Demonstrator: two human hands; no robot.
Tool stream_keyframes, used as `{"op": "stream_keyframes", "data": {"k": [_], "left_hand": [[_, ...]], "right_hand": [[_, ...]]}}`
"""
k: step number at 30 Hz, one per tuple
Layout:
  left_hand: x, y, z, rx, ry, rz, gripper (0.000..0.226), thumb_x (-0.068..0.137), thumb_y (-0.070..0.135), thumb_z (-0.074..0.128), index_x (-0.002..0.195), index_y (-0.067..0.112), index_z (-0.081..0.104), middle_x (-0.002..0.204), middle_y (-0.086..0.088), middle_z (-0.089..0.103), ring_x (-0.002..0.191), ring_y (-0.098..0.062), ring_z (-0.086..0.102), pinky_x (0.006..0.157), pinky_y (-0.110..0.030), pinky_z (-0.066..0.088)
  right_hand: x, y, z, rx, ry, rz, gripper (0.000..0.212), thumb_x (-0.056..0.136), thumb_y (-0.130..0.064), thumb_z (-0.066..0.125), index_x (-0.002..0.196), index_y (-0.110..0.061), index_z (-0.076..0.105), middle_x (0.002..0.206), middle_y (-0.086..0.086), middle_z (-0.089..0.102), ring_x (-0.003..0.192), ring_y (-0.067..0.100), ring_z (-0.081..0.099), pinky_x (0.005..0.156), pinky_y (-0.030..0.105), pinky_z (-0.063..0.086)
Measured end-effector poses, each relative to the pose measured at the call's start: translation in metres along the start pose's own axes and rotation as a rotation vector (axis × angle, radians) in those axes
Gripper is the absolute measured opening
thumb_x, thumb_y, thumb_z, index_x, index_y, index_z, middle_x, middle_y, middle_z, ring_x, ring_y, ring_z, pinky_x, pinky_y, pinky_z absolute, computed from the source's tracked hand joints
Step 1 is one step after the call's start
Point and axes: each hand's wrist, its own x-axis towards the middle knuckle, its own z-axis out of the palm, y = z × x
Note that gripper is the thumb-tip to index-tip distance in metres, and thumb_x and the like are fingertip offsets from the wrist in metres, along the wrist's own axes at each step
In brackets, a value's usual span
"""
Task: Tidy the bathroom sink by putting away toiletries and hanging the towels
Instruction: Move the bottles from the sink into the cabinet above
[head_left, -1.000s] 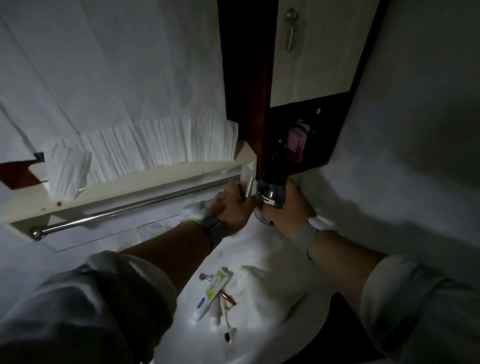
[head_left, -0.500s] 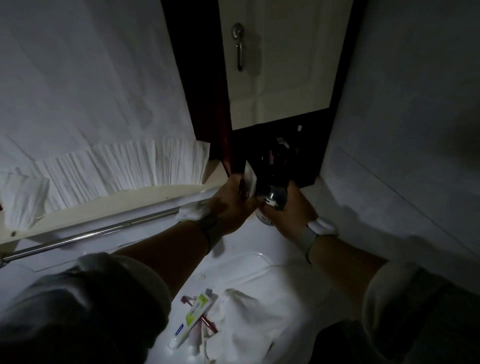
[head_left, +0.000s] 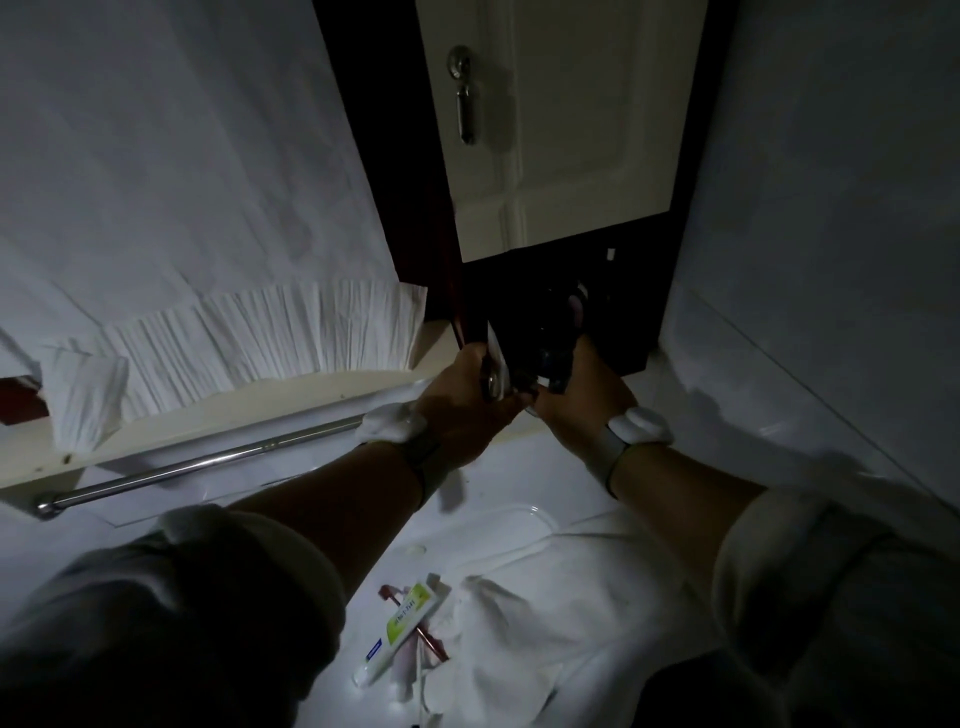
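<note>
Both hands are raised to the open dark niche under the cream cabinet door, close together and almost touching. The left hand is closed around a small flat whitish packet, held at the niche's left edge. The right hand is wrapped around the lower part of a dark, shiny bottle that stands at the niche's mouth; its upper part is lost in shadow. Each wrist carries a pale band with a white lump on it.

Below the hands lies the white sink counter. Near its front edge a white and green toothpaste tube lies slanted across reddish-handled toothbrushes, touching a crumpled white towel just to its right. At the left, a chrome towel rail runs under a cream shelf, whose top carries pleated white paper.
</note>
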Motion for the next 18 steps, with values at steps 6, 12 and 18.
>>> {"op": "stream_keyframes", "data": {"k": [6,12,18], "left_hand": [[-0.007,0.003,-0.005,0.039,-0.007,-0.035,0.054,0.090,0.041,0.070,0.134,0.023,0.044,0.107,0.011,0.062,0.071,0.001,0.063,0.055,-0.011,0.042],[-0.013,0.002,-0.011,0.024,-0.007,-0.061,0.055,0.091,0.040,0.069,0.137,0.024,0.043,0.109,0.012,0.059,0.074,0.002,0.058,0.058,-0.011,0.040],[-0.018,-0.005,-0.012,0.107,0.003,-0.038,0.063,0.087,0.047,0.070,0.140,0.030,0.040,0.136,0.006,0.059,0.111,-0.015,0.063,0.090,-0.028,0.049]], "right_hand": [[0.008,-0.005,0.005,-0.077,-0.042,0.013,0.080,0.079,-0.050,0.069,0.142,-0.040,0.021,0.142,-0.001,0.051,0.122,0.032,0.057,0.096,0.044,0.050],[0.020,-0.008,0.015,-0.117,-0.042,-0.004,0.073,0.091,-0.035,0.059,0.150,-0.031,0.017,0.150,0.007,0.042,0.131,0.036,0.048,0.106,0.043,0.042],[0.033,-0.012,0.024,-0.089,-0.037,-0.001,0.076,0.094,-0.046,0.056,0.154,-0.028,0.014,0.155,0.005,0.034,0.139,0.030,0.038,0.109,0.035,0.032]]}}
